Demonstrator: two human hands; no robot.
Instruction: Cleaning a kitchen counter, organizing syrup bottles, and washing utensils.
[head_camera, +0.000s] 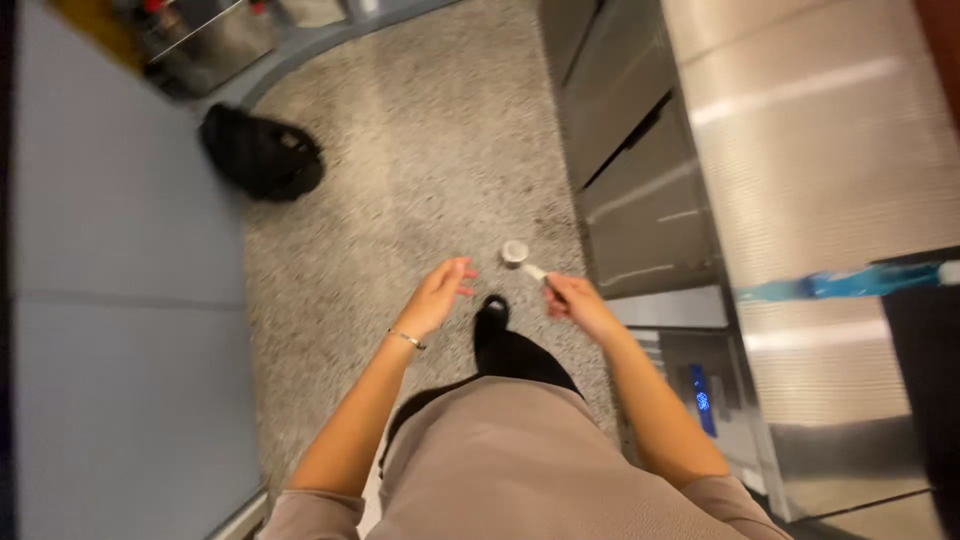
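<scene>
Speckled floor (420, 150) runs open ahead between a grey wall (120, 300) left and steel cabinets (640, 180) right. My right hand (578, 303) pinches a small metal scoop (520, 257); my left hand (438, 295) hangs open beside it. Far left, a black bag (262, 152) narrows the aisle.

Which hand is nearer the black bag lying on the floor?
Left. The left hand hangs open, down-right of the black bag. The right hand, its grip on a small measuring scoop, sits farther right beside the steel counter.
</scene>
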